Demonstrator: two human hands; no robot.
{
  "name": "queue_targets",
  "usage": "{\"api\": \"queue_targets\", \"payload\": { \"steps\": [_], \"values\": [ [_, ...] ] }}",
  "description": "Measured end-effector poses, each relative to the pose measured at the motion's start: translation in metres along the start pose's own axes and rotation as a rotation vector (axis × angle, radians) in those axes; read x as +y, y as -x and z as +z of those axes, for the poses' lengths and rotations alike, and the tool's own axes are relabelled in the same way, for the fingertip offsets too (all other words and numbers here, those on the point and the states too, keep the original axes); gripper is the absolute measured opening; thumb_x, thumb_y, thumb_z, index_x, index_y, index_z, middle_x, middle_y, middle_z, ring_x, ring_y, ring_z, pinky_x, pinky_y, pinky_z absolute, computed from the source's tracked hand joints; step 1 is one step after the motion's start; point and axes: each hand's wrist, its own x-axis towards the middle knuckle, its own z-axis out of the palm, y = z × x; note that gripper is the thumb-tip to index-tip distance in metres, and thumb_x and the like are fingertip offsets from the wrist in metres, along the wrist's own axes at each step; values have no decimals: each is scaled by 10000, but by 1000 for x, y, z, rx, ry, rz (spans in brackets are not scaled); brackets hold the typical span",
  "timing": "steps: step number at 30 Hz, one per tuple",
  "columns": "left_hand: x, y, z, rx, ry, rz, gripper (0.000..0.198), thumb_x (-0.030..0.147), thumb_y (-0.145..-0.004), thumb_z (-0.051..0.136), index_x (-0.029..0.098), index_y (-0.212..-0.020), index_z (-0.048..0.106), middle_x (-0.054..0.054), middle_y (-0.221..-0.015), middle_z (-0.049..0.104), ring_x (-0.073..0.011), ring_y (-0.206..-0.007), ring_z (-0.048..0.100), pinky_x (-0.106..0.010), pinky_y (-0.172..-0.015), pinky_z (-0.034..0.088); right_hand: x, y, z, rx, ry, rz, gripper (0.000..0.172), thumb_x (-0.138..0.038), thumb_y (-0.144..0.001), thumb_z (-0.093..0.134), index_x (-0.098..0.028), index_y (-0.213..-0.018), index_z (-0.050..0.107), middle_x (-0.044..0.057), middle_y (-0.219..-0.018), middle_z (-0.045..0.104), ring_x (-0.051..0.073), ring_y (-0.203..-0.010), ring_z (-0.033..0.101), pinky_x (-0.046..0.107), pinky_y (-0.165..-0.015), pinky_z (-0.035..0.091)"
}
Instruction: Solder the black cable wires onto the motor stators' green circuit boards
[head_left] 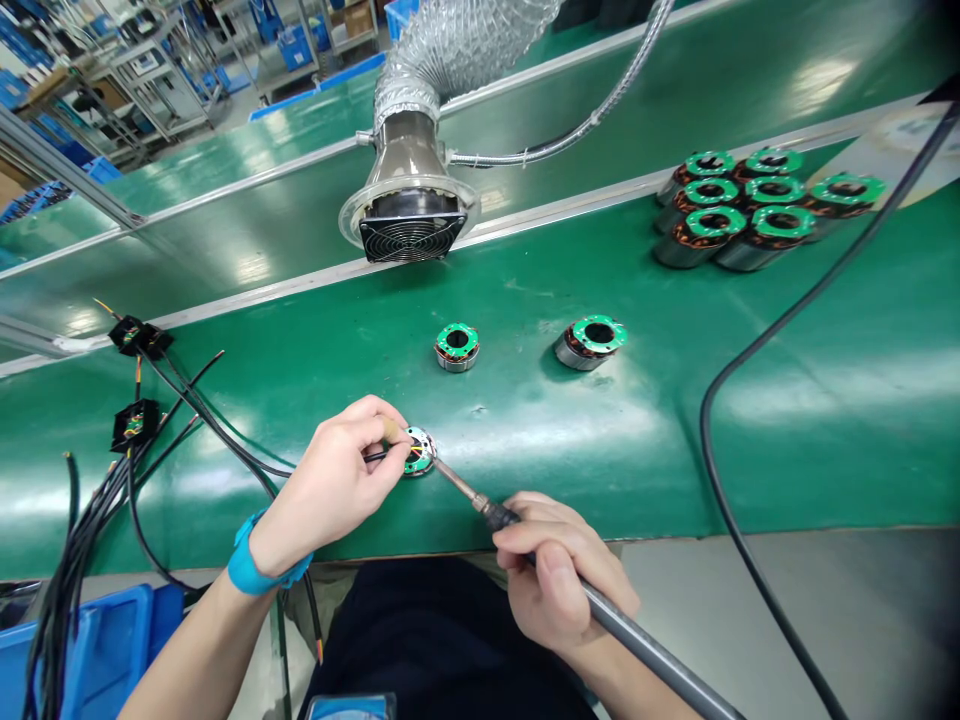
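My right hand (566, 575) is wrapped round the handle of a soldering iron (499, 515), whose tip touches the right edge of a small motor stator with a round green circuit board (424, 462). My left hand (349, 470), with a blue band on the wrist, pinches the end of a black cable (375, 457) over that board. Thin coloured wires, one of them yellow, come out of the cable end onto the board. The fingers partly hide the stator's left side. Two more stators, one small (457, 348) and one taller (591, 343), stand behind it.
Several stators (780, 225) are grouped at the back right. A fume extractor with a fan (412, 238) hangs over the green bench (525, 440). Black cables (112, 500) with small black housings (135, 425) lie at left, above blue bins (112, 640). A black cord (709, 420) crosses the right side.
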Motion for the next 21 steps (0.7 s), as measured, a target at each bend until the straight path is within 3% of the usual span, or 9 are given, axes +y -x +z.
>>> {"api": "queue_targets", "payload": {
  "steps": [8, 12, 16, 21],
  "values": [
    [0, 0, 0, -9, -17, -1, 209, 162, -985, 612, 170, -827, 748, -35, -1000, 673, -77, -680, 543, -218, -581, 421, -1, 1, 4, 61, 8, 8, 269, -93, -978, 440, -166, -916, 691, -34, -600, 530, 125, -449, 465, 319, -536, 466],
    [1, 1, 0, -6, -28, 1, 203, 163, -984, 617, 173, -824, 742, -30, -1013, 669, -75, -691, 546, -216, -590, 429, -3, -6, 5, -10, 41, 31, 266, -71, -996, 449, -164, -1024, 697, -19, -661, 561, 132, -536, 533, 289, -543, 450],
    [1, 1, -1, -12, -35, -9, 200, 170, -989, 617, 171, -832, 742, -33, -1026, 671, -89, -740, 585, -219, -584, 430, -3, -18, 13, -181, 225, 30, 256, -75, -996, 583, -170, -1227, 640, 41, -915, 671, 174, -777, 645, 324, -717, 537],
    [-1, 3, 0, -24, -34, 1, 168, 140, -989, 611, 164, -889, 743, -33, -1034, 662, -105, -827, 625, -221, -640, 449, 2, -21, 30, -356, 341, 98, 523, -185, -1016, 687, -215, -1493, 475, 137, -1318, 597, 281, -1214, 610, 439, -1020, 552]
  ]
}}
